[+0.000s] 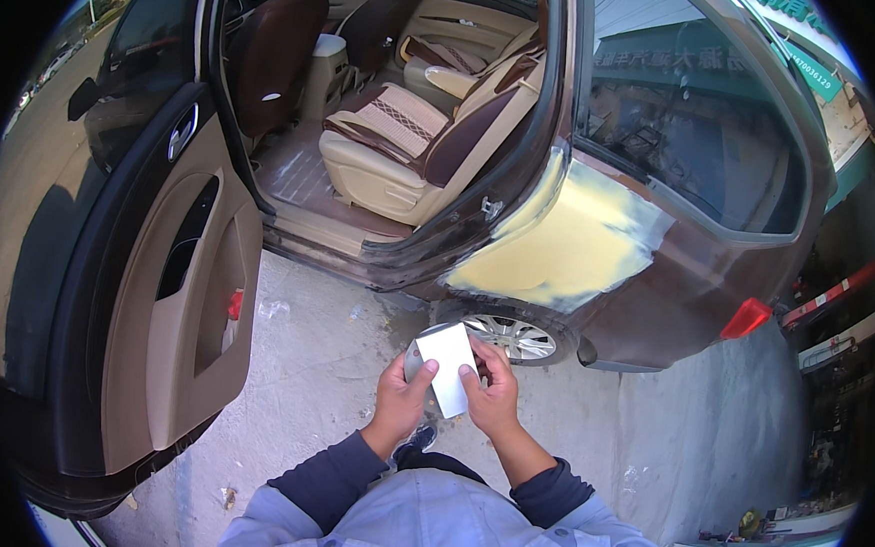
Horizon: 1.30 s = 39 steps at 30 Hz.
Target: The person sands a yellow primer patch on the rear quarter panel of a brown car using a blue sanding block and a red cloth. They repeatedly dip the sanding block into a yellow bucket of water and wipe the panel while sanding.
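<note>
My left hand (400, 400) and my right hand (492, 392) hold a white rectangular sheet (446, 359) between them, in front of my body. Both thumbs press on its face, while the other fingers are mostly hidden behind it. A grey piece (413, 363) shows along the sheet's left edge, under the white; its kind is not clear. Beyond my hands stands a brown car, whose rear side panel carries a large pale-yellow patch of filler (550, 242) with whitish, smeared edges. My hands are apart from the car.
An open rear door (190, 309) with beige trim stands at left. Through the doorway show beige and brown seats (396, 131). The rear wheel (514, 336) is just past my hands, above concrete floor (302, 365). A red tail light (746, 319) and cluttered shelving (836, 398) lie at right.
</note>
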Each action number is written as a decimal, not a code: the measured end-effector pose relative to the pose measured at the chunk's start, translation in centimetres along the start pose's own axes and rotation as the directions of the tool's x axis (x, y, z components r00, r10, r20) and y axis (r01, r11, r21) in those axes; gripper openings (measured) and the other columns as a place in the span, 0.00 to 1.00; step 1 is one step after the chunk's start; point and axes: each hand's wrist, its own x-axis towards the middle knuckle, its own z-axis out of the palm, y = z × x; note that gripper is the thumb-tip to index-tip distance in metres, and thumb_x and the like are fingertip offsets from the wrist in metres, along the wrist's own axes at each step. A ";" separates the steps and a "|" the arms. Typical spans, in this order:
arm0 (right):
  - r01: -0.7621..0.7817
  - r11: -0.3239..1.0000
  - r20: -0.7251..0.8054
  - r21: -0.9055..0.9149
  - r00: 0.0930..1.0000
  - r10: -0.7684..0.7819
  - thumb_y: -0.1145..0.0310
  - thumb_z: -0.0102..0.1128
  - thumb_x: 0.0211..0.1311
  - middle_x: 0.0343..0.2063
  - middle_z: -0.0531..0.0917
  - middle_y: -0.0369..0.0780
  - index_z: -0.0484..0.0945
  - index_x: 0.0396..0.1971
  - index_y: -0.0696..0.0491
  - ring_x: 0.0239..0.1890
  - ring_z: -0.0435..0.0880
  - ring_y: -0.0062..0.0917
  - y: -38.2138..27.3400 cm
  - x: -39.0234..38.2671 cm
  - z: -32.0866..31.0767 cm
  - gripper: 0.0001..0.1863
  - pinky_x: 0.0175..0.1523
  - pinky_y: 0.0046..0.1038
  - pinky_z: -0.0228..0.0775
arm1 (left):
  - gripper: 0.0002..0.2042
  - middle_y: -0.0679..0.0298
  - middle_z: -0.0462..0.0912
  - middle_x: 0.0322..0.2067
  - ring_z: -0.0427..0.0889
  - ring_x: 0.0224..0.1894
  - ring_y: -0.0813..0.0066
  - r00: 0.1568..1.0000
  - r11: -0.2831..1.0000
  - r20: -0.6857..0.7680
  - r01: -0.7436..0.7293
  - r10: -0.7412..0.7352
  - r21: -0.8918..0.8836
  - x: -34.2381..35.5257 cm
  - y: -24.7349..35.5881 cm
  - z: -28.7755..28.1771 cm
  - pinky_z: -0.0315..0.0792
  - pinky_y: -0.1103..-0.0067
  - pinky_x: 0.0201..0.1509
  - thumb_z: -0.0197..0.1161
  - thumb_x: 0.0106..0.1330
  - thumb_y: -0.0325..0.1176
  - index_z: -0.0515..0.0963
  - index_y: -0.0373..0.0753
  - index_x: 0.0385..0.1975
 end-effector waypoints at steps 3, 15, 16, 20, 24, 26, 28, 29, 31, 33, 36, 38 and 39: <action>-0.012 0.991 -0.063 -0.136 0.998 0.004 0.73 0.72 0.67 0.56 0.78 0.41 0.76 0.69 0.58 0.55 0.81 0.27 1.8 1.2 -1.8 0.30 0.61 0.30 0.76 | 0.15 0.65 0.87 0.50 0.83 0.50 0.81 1.000 0.997 0.007 0.018 -0.018 0.074 2.0 -1.5 1.0 0.78 0.78 0.56 0.66 0.81 0.36 0.79 0.33 0.58; -0.576 0.817 0.397 0.024 0.756 0.521 0.70 0.67 0.73 0.57 0.87 0.48 0.68 0.75 0.60 0.55 0.88 0.31 13.8 4.6 -4.2 0.34 0.63 0.34 0.78 | 0.13 0.62 0.87 0.49 0.86 0.48 0.76 0.920 0.909 -0.142 0.386 -0.366 0.157 9.4 -11.9 -0.2 0.80 0.76 0.54 0.58 0.84 0.34 0.78 0.33 0.59; -0.525 0.846 0.343 -0.095 0.780 0.523 0.69 0.64 0.74 0.58 0.86 0.55 0.64 0.77 0.60 0.57 0.88 0.41 14.6 4.2 -3.3 0.36 0.64 0.36 0.78 | 0.13 0.62 0.87 0.49 0.86 0.48 0.77 0.904 0.872 -0.228 0.414 -0.361 0.260 9.8 -13.2 -0.4 0.80 0.76 0.54 0.57 0.84 0.34 0.78 0.33 0.58; -0.295 0.839 0.240 -0.458 0.868 0.436 0.69 0.60 0.71 0.59 0.81 0.65 0.53 0.79 0.65 0.51 0.87 0.60 17.4 2.7 0.6 0.42 0.56 0.48 0.81 | 0.23 0.59 0.85 0.50 0.84 0.49 0.74 0.900 0.776 -0.291 0.429 -0.324 0.463 11.0 -17.8 -1.7 0.79 0.75 0.54 0.63 0.82 0.41 0.68 0.33 0.65; -0.317 0.796 0.299 -0.516 0.804 0.514 0.68 0.62 0.68 0.54 0.82 0.64 0.54 0.79 0.66 0.48 0.87 0.59 20.1 1.9 3.7 0.44 0.50 0.47 0.82 | 0.29 0.57 0.81 0.53 0.83 0.53 0.72 0.815 0.771 -0.289 0.573 -0.502 0.278 12.0 -21.4 -5.2 0.80 0.73 0.53 0.69 0.77 0.44 0.63 0.34 0.66; -0.318 0.794 0.355 -0.519 0.765 0.538 0.68 0.63 0.67 0.54 0.82 0.64 0.53 0.79 0.66 0.48 0.87 0.58 21.7 1.4 4.9 0.44 0.50 0.47 0.83 | 0.37 0.52 0.78 0.57 0.83 0.55 0.67 0.728 0.732 -0.303 0.670 -0.615 0.122 12.3 -22.8 -7.8 0.79 0.72 0.57 0.73 0.72 0.46 0.60 0.27 0.64; -0.323 0.803 0.431 -0.501 0.712 0.555 0.67 0.65 0.67 0.55 0.81 0.65 0.53 0.79 0.67 0.51 0.87 0.58 24.1 0.8 6.1 0.46 0.53 0.45 0.82 | 0.32 0.54 0.79 0.55 0.84 0.52 0.67 0.659 0.689 -0.282 0.725 -0.697 -0.009 12.2 -24.1 -10.6 0.79 0.72 0.55 0.73 0.72 0.43 0.63 0.28 0.62; -0.282 0.835 0.510 -0.472 0.686 0.520 0.66 0.66 0.67 0.56 0.81 0.65 0.53 0.78 0.67 0.53 0.86 0.57 25.7 0.5 6.7 0.46 0.55 0.44 0.82 | 0.30 0.55 0.80 0.53 0.84 0.51 0.68 0.666 0.704 -0.300 0.709 -0.684 -0.032 12.1 -24.7 -12.1 0.80 0.72 0.54 0.72 0.72 0.42 0.65 0.28 0.61; -0.552 0.795 0.643 -0.250 0.520 0.563 0.64 0.70 0.69 0.56 0.84 0.54 0.58 0.79 0.63 0.55 0.88 0.42 30.1 -0.2 7.4 0.45 0.61 0.38 0.79 | 0.25 0.57 0.82 0.48 0.84 0.49 0.70 0.662 0.715 -0.346 0.698 -0.665 -0.039 11.8 -25.9 -15.0 0.80 0.72 0.53 0.72 0.73 0.40 0.70 0.32 0.58; -0.837 0.540 0.755 -0.093 0.294 0.586 0.61 0.68 0.75 0.55 0.85 0.41 0.69 0.75 0.60 0.57 0.85 0.27 36.2 -0.8 7.8 0.34 0.64 0.32 0.76 | 0.19 0.65 0.82 0.42 0.85 0.40 0.76 0.601 0.679 -0.348 0.715 -0.719 -0.167 11.4 -27.1 -18.1 0.79 0.76 0.40 0.71 0.74 0.41 0.72 0.39 0.55; -0.571 0.568 0.436 -0.593 0.366 0.822 0.58 0.67 0.73 0.47 0.91 0.48 0.77 0.66 0.59 0.53 0.91 0.35 47.0 -1.5 8.1 0.29 0.58 0.34 0.81 | 0.18 0.68 0.80 0.40 0.83 0.36 0.80 0.561 0.634 -0.307 0.730 -0.769 -0.256 10.8 -28.5 -22.9 0.78 0.79 0.36 0.69 0.77 0.43 0.71 0.42 0.55; -0.488 0.453 0.239 -0.746 0.438 0.866 0.57 0.70 0.65 0.55 0.87 0.55 0.74 0.68 0.60 0.60 0.86 0.50 54.0 -2.0 8.4 0.35 0.65 0.43 0.79 | 0.18 0.64 0.80 0.51 0.83 0.53 0.71 0.589 0.644 -0.262 0.719 -0.765 -0.262 10.3 -29.2 -25.9 0.80 0.65 0.59 0.64 0.81 0.41 0.70 0.41 0.61; -0.298 0.547 0.316 -0.782 0.568 0.760 0.58 0.69 0.65 0.62 0.82 0.56 0.70 0.73 0.56 0.66 0.79 0.52 57.1 -2.4 8.9 0.39 0.70 0.45 0.74 | 0.22 0.63 0.79 0.50 0.81 0.52 0.74 0.562 0.633 -0.298 0.724 -0.772 -0.275 10.0 -29.5 -27.2 0.80 0.70 0.57 0.67 0.79 0.40 0.68 0.38 0.62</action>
